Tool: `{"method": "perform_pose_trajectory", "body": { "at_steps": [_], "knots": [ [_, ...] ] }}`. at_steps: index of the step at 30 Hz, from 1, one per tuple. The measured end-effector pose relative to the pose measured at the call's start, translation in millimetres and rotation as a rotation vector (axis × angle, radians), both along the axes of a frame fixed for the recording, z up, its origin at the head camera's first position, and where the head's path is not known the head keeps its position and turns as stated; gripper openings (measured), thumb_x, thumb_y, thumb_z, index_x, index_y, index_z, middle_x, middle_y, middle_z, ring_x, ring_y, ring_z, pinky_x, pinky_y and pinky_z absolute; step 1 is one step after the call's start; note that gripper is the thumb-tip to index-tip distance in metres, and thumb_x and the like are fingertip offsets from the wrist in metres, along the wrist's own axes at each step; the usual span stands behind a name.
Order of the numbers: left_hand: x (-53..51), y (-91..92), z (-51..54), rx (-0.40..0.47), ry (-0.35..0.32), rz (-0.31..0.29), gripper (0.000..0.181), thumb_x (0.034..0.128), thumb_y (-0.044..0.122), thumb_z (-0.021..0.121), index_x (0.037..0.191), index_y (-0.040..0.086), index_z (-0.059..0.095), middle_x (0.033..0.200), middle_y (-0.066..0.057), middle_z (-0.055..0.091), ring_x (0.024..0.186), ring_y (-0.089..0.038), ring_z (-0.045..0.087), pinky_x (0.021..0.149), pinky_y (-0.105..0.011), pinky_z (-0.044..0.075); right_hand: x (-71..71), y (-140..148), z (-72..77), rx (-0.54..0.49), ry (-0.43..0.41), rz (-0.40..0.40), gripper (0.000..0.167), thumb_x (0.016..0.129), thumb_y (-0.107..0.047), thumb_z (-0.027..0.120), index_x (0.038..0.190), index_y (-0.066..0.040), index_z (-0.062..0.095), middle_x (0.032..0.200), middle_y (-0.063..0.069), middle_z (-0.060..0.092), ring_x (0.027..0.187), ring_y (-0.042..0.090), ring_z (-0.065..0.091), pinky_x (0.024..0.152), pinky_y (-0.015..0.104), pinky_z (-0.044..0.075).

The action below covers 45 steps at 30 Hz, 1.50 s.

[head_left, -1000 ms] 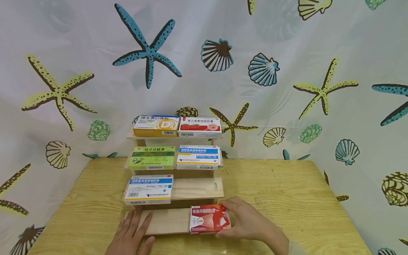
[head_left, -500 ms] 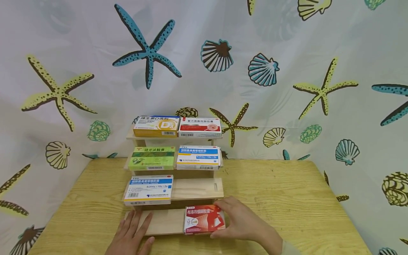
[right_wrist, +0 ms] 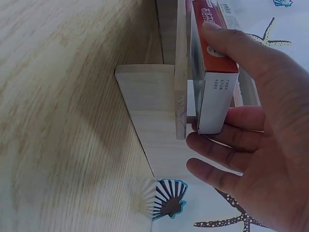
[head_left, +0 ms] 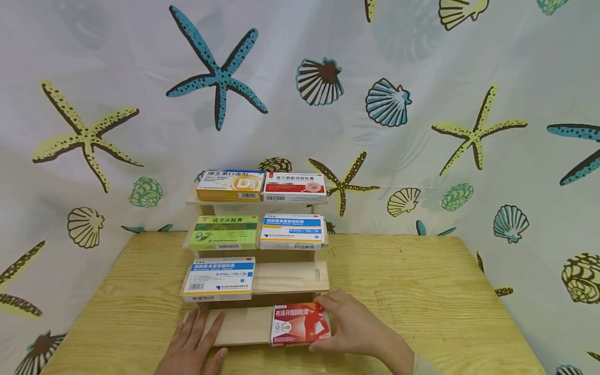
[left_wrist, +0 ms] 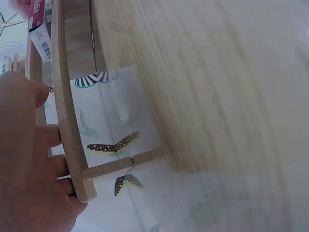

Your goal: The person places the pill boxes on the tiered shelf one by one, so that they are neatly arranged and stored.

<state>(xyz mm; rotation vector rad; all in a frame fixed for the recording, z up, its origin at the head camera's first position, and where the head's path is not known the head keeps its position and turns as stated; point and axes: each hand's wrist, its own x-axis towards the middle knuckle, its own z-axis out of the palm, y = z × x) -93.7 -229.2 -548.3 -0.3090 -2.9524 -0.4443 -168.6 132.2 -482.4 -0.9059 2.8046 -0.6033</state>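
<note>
A four-step wooden rack point(head_left: 241, 329) stands on the table. On the right half of its lowest step lies a red medicine box point(head_left: 300, 324). My right hand point(head_left: 358, 328) grips that box by its right end, thumb on the near edge and fingers at the far side. In the right wrist view the thumb presses the red edge of the box point(right_wrist: 219, 63), beside its white end. Straight, spread fingers of my left hand point(head_left: 189, 341) rest on the left end of the lowest step. The left wrist view shows these fingers against the wooden board point(left_wrist: 67, 106).
A blue-white box point(head_left: 219, 279) occupies the third step's left half. Above it lie a green box point(head_left: 224, 233) and another blue-white box point(head_left: 291, 230). The top step bears a yellow vitamin D box point(head_left: 229, 186) and a red-white box point(head_left: 294, 187). A patterned curtain point(head_left: 290, 135) hangs behind.
Over the past second, my right hand has slid the red medicine box a little to the left along the lowest step. It has hardly moved in the last half second. My left hand stays put.
</note>
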Motion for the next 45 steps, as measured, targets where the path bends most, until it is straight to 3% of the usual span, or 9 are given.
{"method": "perform_pose_trajectory", "body": {
  "at_steps": [14, 21, 24, 25, 28, 38, 39, 43, 45],
  "knots": [
    [0.9, 0.9, 0.8, 0.003, -0.004, 0.009, 0.066, 0.1037, 0.049, 0.061, 0.158, 0.012, 0.05, 0.169, -0.025, 0.033, 0.154, -0.052, 0.032, 0.12, -0.067, 0.03, 1.5, -1.3, -1.9, 0.041, 0.077, 0.02, 0.088, 0.079, -0.069, 0.083, 0.145, -0.012, 0.064, 0.136, 0.002, 0.066, 0.123, 0.019, 0.061, 0.108, 0.043, 0.055],
    [1.3, 1.0, -1.4, 0.005, 0.028, 0.007, 0.065, 0.1042, 0.048, 0.061, 0.157, 0.011, 0.051, 0.168, -0.026, 0.034, 0.152, -0.052, 0.034, 0.129, -0.062, 0.017, 3.1, -1.7, -4.8, 0.053, 0.108, 0.018, 0.089, 0.081, -0.071, 0.08, 0.147, -0.014, 0.062, 0.137, 0.002, 0.066, 0.123, 0.018, 0.061, 0.108, 0.042, 0.055],
    [0.7, 0.8, -0.6, 0.005, 0.016, 0.007, 0.066, 0.1042, 0.049, 0.061, 0.157, 0.011, 0.05, 0.169, -0.026, 0.034, 0.153, -0.052, 0.033, 0.127, -0.064, 0.019, 3.8, -1.8, -6.8, 0.045, 0.133, 0.023, 0.087, 0.083, -0.07, 0.079, 0.149, -0.017, 0.061, 0.134, 0.002, 0.066, 0.122, 0.018, 0.061, 0.107, 0.041, 0.056],
    [0.5, 0.7, -0.1, 0.006, 0.012, 0.008, 0.066, 0.104, 0.048, 0.061, 0.157, 0.011, 0.051, 0.169, -0.026, 0.034, 0.153, -0.053, 0.033, 0.122, -0.066, 0.027, 4.1, -1.7, -7.4, 0.042, 0.14, 0.024, 0.086, 0.083, -0.07, 0.079, 0.15, -0.019, 0.061, 0.134, 0.001, 0.066, 0.121, 0.018, 0.061, 0.107, 0.041, 0.056],
    [0.5, 0.7, 1.3, 0.0, -0.004, 0.008, 0.066, 0.1035, 0.048, 0.062, 0.157, 0.012, 0.051, 0.168, -0.026, 0.034, 0.153, -0.053, 0.033, 0.119, -0.068, 0.03, 4.7, -2.0, -8.6, 0.044, 0.147, 0.024, 0.083, 0.083, -0.069, 0.08, 0.15, -0.023, 0.061, 0.132, 0.002, 0.065, 0.121, 0.019, 0.061, 0.106, 0.042, 0.056],
    [0.5, 1.2, 0.9, 0.001, 0.01, 0.007, 0.066, 0.1032, 0.048, 0.062, 0.157, 0.012, 0.051, 0.168, -0.025, 0.036, 0.152, -0.052, 0.033, 0.119, -0.068, 0.031, 4.6, -2.1, -9.9, 0.045, 0.137, 0.015, 0.083, 0.084, -0.07, 0.078, 0.151, -0.025, 0.06, 0.136, 0.003, 0.065, 0.123, 0.021, 0.062, 0.106, 0.045, 0.055],
    [0.6, 1.2, 0.4, 0.007, 0.007, 0.007, 0.066, 0.1035, 0.049, 0.062, 0.157, 0.012, 0.051, 0.168, -0.025, 0.035, 0.153, -0.052, 0.033, 0.124, -0.067, 0.024, 4.6, -2.2, -9.9, 0.047, 0.137, 0.013, 0.083, 0.084, -0.071, 0.077, 0.151, -0.025, 0.059, 0.136, 0.003, 0.065, 0.123, 0.021, 0.062, 0.106, 0.046, 0.055],
    [0.7, 0.9, -1.0, 0.006, 0.024, 0.005, 0.065, 0.1034, 0.049, 0.062, 0.156, 0.012, 0.052, 0.167, -0.025, 0.037, 0.152, -0.051, 0.034, 0.124, -0.067, 0.024, 4.8, -2.6, -10.5, 0.048, 0.131, 0.009, 0.083, 0.084, -0.071, 0.078, 0.151, -0.025, 0.059, 0.137, 0.003, 0.064, 0.124, 0.022, 0.062, 0.106, 0.048, 0.055],
    [0.1, 0.4, -0.1, 0.021, 0.0, 0.003, 0.066, 0.1038, 0.051, 0.06, 0.157, 0.012, 0.051, 0.168, -0.026, 0.035, 0.153, -0.052, 0.032, 0.124, -0.068, 0.023, 5.0, -2.8, -10.4, 0.05, 0.123, 0.006, 0.083, 0.084, -0.07, 0.077, 0.152, -0.026, 0.058, 0.138, 0.003, 0.064, 0.125, 0.022, 0.061, 0.106, 0.048, 0.054]
  ]
}}
